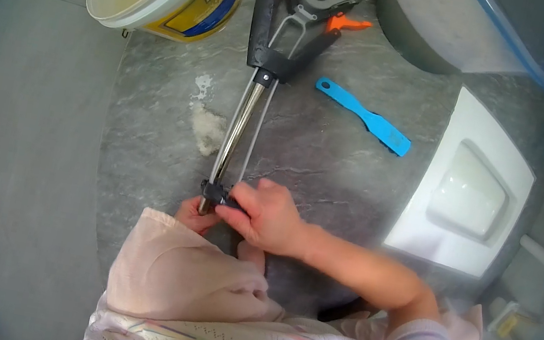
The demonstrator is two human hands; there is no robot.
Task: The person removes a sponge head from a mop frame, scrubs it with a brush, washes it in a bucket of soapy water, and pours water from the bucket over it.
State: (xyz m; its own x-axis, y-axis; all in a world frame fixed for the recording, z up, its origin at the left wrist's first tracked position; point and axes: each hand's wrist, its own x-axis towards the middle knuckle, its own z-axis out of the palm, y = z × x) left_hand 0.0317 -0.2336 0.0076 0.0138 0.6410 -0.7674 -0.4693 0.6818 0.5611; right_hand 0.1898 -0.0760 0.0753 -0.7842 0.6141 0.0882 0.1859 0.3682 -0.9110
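A squeeze mop lies on the grey marbled floor, its metal pole pointing toward me. Black arms and orange clips form its far end, beside a grey folded head. My right hand is closed round the black lever at the near end of the mop's rods. On the other side, my left hand is wrapped round the metal tube just below that black collar. My knee hides part of the left hand. A flat blue brush rests on the floor to the right of the mop, apart from both hands.
A white and yellow bucket stands at the far left. A large basin with a blue-rimmed piece is at the far right. A white squat toilet is set into the floor on the right. Whitish residue lies beside the pole.
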